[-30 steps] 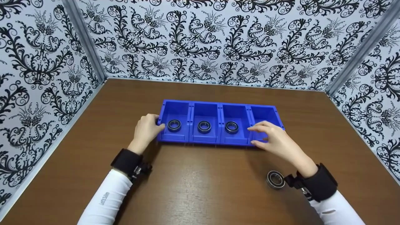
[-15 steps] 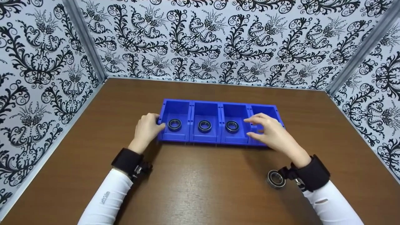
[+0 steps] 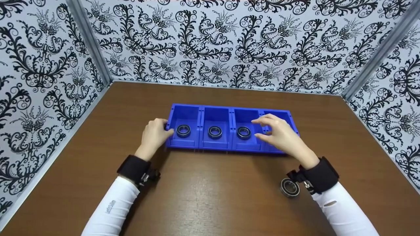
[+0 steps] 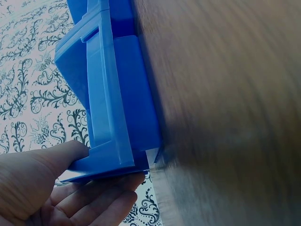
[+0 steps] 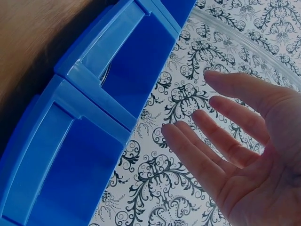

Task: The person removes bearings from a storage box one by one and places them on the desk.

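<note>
A blue four-compartment bin [image 3: 213, 147] stands on the table. My left hand [image 3: 154, 136] grips its left side wall; in the left wrist view the thumb lies on one side of the wall [image 4: 106, 160] and the fingers on the other. Ball bearings lie flat in the left compartment [image 3: 183, 131], the second one [image 3: 215, 132] and the third one [image 3: 243, 132]. My right hand [image 3: 279, 134] hovers over the right end, fingers spread and holding nothing, fingertips near the third bearing. It partly hides the fourth compartment. The right wrist view shows its fingers apart from the bin.
Another ball bearing [image 3: 290, 187] lies on the brown table [image 3: 203, 190], beside the right wrist's camera strap [image 3: 320, 175]. Patterned wall panels [image 3: 210, 42] with grey corner posts stand behind the table and at both sides.
My right hand has moved left and slightly away from me, from the fourth compartment towards the third. The left hand keeps its grip, and the bearings stay where they were.
</note>
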A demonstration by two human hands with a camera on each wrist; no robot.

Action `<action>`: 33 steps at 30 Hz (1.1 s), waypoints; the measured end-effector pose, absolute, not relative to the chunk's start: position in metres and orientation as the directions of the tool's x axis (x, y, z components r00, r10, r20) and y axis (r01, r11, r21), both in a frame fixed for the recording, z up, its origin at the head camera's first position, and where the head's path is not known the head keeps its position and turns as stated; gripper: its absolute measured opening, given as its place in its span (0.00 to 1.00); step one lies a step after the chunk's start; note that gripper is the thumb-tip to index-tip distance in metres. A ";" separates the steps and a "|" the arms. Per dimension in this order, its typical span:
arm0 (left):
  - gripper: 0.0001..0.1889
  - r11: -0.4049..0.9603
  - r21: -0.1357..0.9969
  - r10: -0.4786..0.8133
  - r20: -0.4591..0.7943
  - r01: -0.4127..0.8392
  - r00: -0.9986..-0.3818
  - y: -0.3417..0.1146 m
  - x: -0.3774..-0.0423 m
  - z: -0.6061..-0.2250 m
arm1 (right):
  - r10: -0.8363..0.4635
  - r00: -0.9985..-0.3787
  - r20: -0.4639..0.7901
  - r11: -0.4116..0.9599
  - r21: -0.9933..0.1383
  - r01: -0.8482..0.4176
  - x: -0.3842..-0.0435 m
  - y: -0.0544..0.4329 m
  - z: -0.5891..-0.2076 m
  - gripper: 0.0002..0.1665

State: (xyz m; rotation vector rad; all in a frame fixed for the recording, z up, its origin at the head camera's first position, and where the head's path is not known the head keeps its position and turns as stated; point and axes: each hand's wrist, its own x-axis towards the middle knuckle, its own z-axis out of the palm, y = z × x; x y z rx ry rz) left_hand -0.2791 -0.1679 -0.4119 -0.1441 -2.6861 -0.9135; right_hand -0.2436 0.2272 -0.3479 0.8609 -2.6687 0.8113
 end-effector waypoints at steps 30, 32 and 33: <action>0.04 0.788 0.582 0.008 0.314 0.199 -0.949 -0.168 -0.280 -0.413 | -0.505 -0.825 0.255 0.721 -0.401 -0.565 -0.277 0.209 -0.355 0.24; 0.04 0.787 0.584 0.007 0.315 0.200 -0.949 -0.168 -0.280 -0.413 | -0.504 -0.828 0.245 0.727 -0.396 -0.561 -0.279 0.208 -0.356 0.24; 0.04 0.786 0.585 0.008 0.315 0.201 -0.949 -0.169 -0.280 -0.413 | -0.505 -0.828 0.244 0.729 -0.393 -0.560 -0.280 0.208 -0.357 0.23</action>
